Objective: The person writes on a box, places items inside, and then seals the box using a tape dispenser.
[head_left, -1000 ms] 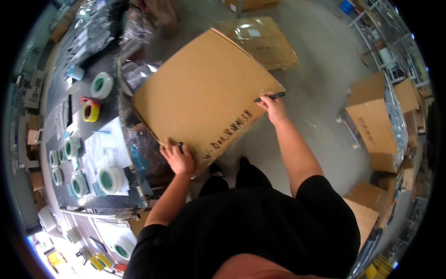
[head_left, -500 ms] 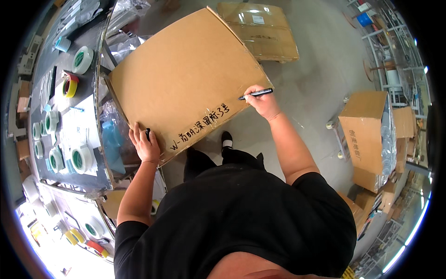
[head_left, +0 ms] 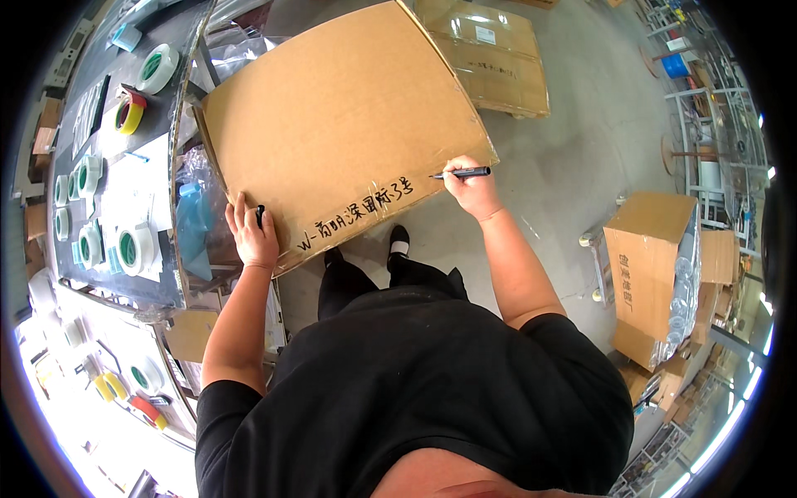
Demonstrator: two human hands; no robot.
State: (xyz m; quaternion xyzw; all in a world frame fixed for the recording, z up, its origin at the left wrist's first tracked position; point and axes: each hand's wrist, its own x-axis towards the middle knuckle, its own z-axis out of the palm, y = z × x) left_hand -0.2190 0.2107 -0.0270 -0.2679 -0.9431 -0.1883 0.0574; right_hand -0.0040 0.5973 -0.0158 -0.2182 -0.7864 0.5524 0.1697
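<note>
A large brown cardboard box (head_left: 332, 108) stands in front of me, with a line of black handwriting (head_left: 355, 214) along its near edge. My right hand (head_left: 475, 192) grips a black marker (head_left: 471, 173) at the box's near right corner. The marker's tip points left, just right of the last written character; whether it touches the cardboard I cannot tell. At the near left corner my left hand (head_left: 254, 241) rests against the box. A black marker cap (head_left: 261, 216) is pinched between its thumb and forefinger.
A dark workbench (head_left: 154, 274) on the left carries several tape rolls (head_left: 133, 249). Another taped carton (head_left: 498, 70) sits beyond the box. At right an open carton (head_left: 643, 274) with clear plastic rests near a wheeled cart (head_left: 599, 266). Metal racks (head_left: 706, 108) line the far right.
The view has shifted slightly, so the box appears higher. My right hand still holds the marker near the same corner, its tip slightly closer to the writing's end. The left hand keeps its place.
</note>
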